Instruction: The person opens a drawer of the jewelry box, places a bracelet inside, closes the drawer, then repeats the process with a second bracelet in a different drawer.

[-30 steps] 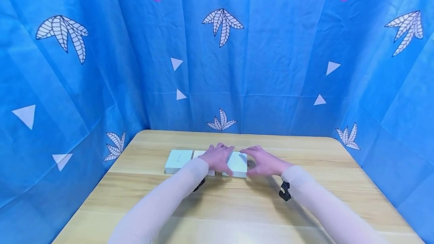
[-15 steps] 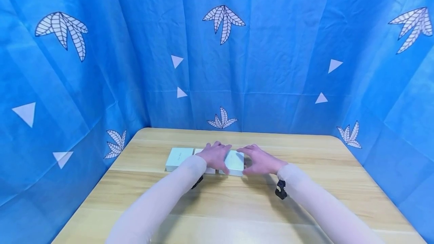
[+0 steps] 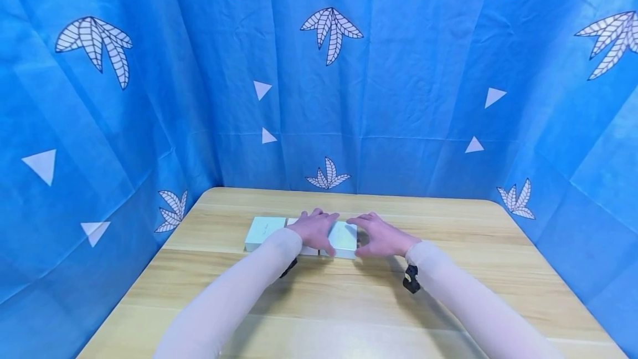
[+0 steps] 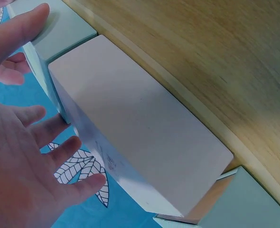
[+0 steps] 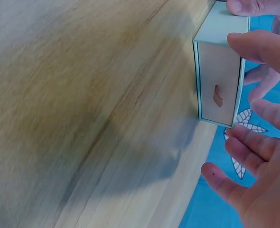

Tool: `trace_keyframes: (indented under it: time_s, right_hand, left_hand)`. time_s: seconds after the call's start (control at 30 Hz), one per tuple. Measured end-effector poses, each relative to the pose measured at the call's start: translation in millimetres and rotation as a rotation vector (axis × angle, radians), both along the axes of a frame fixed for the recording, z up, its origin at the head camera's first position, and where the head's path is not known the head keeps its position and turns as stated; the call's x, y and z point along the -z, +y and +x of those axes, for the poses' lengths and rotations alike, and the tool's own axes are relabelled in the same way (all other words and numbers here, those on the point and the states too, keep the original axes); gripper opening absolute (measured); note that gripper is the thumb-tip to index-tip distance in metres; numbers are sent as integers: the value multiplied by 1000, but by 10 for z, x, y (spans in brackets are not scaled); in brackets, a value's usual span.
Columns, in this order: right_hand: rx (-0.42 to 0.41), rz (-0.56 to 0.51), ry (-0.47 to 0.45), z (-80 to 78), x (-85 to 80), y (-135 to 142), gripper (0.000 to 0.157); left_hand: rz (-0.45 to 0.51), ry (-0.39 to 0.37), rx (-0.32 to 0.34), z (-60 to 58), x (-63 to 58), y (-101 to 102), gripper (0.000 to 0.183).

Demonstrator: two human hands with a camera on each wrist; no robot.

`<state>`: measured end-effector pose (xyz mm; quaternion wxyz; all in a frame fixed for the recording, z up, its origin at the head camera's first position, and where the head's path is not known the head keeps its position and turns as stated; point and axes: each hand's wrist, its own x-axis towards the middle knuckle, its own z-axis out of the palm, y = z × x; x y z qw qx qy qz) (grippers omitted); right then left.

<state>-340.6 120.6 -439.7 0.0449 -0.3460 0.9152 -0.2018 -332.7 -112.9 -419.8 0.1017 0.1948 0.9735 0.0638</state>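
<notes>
A pale green box (image 3: 344,235) stands at the right end of a row, held between both hands. The left hand (image 3: 315,229) has its thumb on the front face and fingers at the back, near the left end. At the right end, the right hand (image 3: 384,236) pinches the front and back edges with thumb and fingertips. A pinkish inner end with a small cutout (image 5: 218,96) shows in the right wrist view. Beside this box is a pinkish white box (image 4: 135,104), partly covered by the left hand in the head view. Another pale green box (image 3: 265,230) is at the row's left.
The row stands towards the far side of a light wooden table (image 3: 349,303). Blue patterned curtains (image 3: 399,98) hang behind and on both sides. A narrow gap (image 4: 209,199) separates the pinkish white box from the left green box.
Both hands have moved the right green box slightly left. Its gap to the pinkish white box has narrowed. The head view has shifted a little.
</notes>
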Motion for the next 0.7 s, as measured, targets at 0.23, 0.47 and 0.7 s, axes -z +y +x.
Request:
trace_keyframes:
  time_s: [0.23, 0.47, 0.7]
  right_hand:
    - [3, -1, -6, 3, 19, 26, 88]
    - [10, -16, -14, 32, 54, 70, 90]
    - [-6, -40, 28, 108, 3, 159, 87]
  left_hand:
    - [10, -6, -12, -10, 28, 7, 109]
    - [19, -15, -6, -3, 68, 3, 113]
    - [71, 30, 17, 117, -8, -61, 110]
